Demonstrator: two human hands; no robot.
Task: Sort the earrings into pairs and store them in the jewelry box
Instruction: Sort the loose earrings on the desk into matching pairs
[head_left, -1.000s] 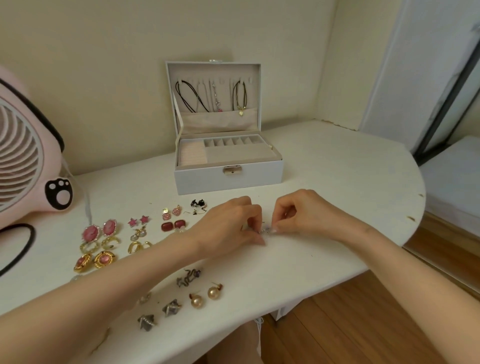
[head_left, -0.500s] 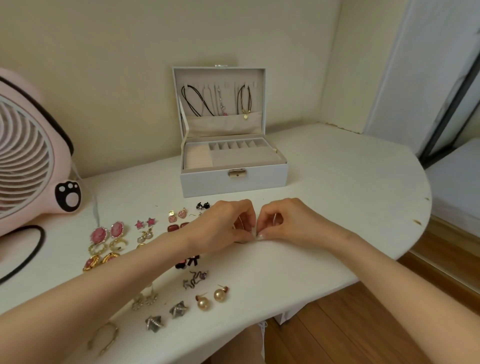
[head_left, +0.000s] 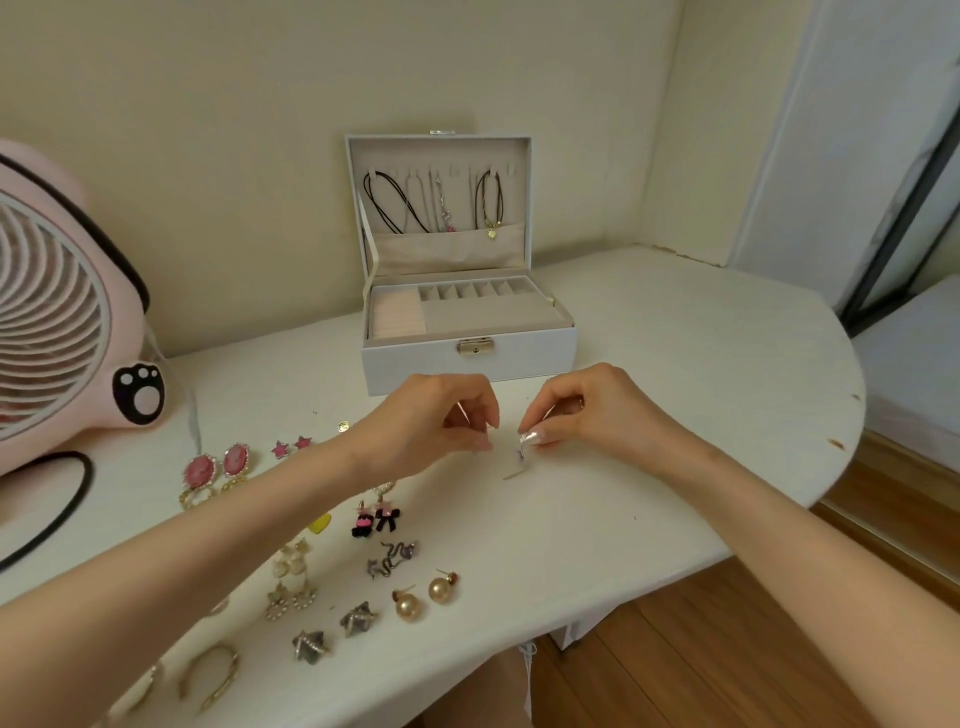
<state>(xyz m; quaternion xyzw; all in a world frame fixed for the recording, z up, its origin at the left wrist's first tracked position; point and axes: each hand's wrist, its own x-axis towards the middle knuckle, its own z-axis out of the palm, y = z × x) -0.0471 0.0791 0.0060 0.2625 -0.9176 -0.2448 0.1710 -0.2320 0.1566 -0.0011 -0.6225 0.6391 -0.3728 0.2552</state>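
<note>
The white jewelry box (head_left: 415, 364) stands open at the back of the white table (head_left: 675, 395), its beige tray compartments bare and necklaces hanging in the lid. In front of it my right hand (head_left: 587, 415) pinches a small silvery earring (head_left: 521, 453) with a purple bit, which dangles just above the table. My left hand (head_left: 434, 421) is a short gap to its left, thumb pinched to fingertips on a tiny matching piece that barely shows. Paired earrings lie at the left: pink ovals (head_left: 215, 467), pink stars (head_left: 291, 447), black bows (head_left: 375, 519), gold balls (head_left: 426, 597), grey stars (head_left: 332, 634).
A pink fan (head_left: 57, 322) and its black cable (head_left: 67, 499) fill the table's far left. Gold hoops (head_left: 210, 675) lie near the front edge. The table's rounded edge (head_left: 852, 415) drops to a wooden floor (head_left: 727, 649) at the right.
My hands, which touched over one small silvery earring, have lifted slightly toward the box and drawn apart. The view has shifted, showing more earrings at the front left.
</note>
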